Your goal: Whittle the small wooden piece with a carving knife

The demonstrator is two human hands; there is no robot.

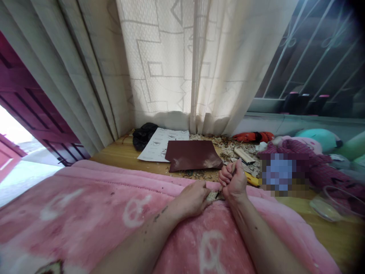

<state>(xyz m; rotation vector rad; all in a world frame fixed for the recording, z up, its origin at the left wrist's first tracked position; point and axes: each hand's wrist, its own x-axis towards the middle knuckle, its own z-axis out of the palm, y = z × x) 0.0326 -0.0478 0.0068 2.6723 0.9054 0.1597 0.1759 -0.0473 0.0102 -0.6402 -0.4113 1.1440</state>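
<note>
My left hand [195, 196] rests over the pink blanket, its fingers closed around a small, pale, rough piece [212, 196] that looks like bark or wood. Just right of it, my right hand [235, 179] is closed in a fist with the thumb up. A thin dark edge shows between the hands, but what the right fist grips is mostly hidden. Beyond the hands, a brown sheet [194, 154] lies on the wooden table, partly over a white printed sheet [162, 144]. A yellow-handled tool [252, 179] lies beside my right hand.
Pale and dark shavings [228, 146] cover the back of the table [114, 156]. A black bag [144, 136], a cream-coloured bar [243, 156], a red-orange item [253, 136], a purple cloth [305, 152] and a clear plastic tub [327, 209] lie around. The pink blanket [94, 205] spreads in front.
</note>
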